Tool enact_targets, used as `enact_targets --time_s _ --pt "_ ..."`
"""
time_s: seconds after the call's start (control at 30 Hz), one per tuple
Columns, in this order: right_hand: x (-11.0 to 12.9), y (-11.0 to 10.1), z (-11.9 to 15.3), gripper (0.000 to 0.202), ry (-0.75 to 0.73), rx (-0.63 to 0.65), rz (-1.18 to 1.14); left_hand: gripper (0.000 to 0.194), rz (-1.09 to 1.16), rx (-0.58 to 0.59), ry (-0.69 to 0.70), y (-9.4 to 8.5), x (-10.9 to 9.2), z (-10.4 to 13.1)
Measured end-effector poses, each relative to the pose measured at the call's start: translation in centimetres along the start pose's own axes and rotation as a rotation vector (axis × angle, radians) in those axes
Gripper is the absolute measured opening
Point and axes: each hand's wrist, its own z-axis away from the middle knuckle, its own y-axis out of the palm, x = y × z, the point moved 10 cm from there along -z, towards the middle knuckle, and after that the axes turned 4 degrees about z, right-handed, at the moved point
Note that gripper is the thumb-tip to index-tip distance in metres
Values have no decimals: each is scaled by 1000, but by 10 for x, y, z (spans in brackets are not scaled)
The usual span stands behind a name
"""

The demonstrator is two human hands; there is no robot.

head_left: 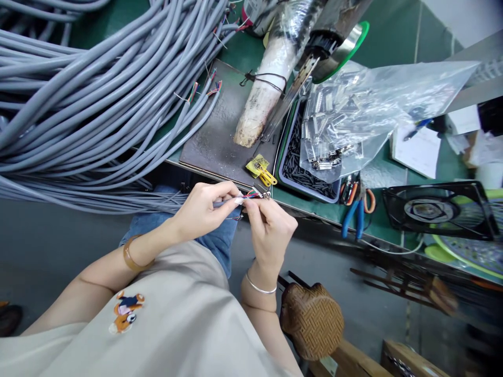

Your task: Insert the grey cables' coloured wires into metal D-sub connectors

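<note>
My left hand (214, 207) is closed in a pinch on the end of a grey cable (176, 199), just off the table's front edge. From that end fan out thin coloured wires that run to a small metal-and-black connector (262, 193). My right hand (271, 222) pinches close beside the connector, thumb and fingers together at the wires; its fingertips partly hide what they hold. Close above the hands, a yellow clip-like piece (262, 169) lies on a dark plate (220, 141).
Bundled grey cables (118, 94) cover the left. A soldering iron (291, 99) and a wrapped white stick (263, 94) lie behind the hands. To the right are a tray of black sleeves (293, 167), a bag of connectors (349, 115), pliers (357, 209) and a fan (436, 209). A stool (314, 319) stands below.
</note>
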Motion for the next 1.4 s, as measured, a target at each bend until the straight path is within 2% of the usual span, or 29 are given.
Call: enact_targets --time_s 0.13,0.3,0.37,0.5,0.63,0.67,0.73,0.8,0.83,0.9,0.97,1.07,1.13,1.2,1.27,1.4 --pt "-11 -17 4 25 86 -114 -72 20 84 -35 -70 -7 9 3" --pt "-4 -10 3 8 79 -54 -74 23 105 -92 -54 -13 10 6" --pt "-4 -7 2 12 98 -45 -83 19 72 -84 13 -13 2 5" --pt "-9 4 1 20 176 62 -243 13 22 -63 223 -13 -22 7" --pt "-2 4 0 18 119 116 -333 6 -6 -90 321 -16 -32 11" --pt "0 0 0 19 95 98 -317 6 -27 -99 339 -16 -34 12" --pt "0 -14 0 17 68 -17 -254 9 -90 -109 384 -13 -38 14" --pt "-4 -29 0 12 90 -146 -199 12 -185 -102 429 -8 -42 16" --pt "-7 -32 0 18 119 -175 -182 13 -242 -92 455 -5 -45 17" --pt "-13 -27 -2 31 179 -130 -182 17 -325 -68 499 2 -49 18" --pt "-18 -15 -5 27 225 -50 -240 17 -288 -48 513 4 -52 18" --pt "-27 3 -6 22 286 11 -464 13 -31 -5 415 1 -45 12" --pt "-33 16 -5 26 331 56 -607 12 133 10 298 1 -35 7" --pt "-36 23 -4 28 351 92 -650 12 231 10 169 1 -23 2" --pt "-35 19 -5 27 327 64 -573 11 276 9 61 3 -12 -1" --pt "-21 -14 -3 21 166 -157 -279 10 316 -38 -45 -1 -1 -6"
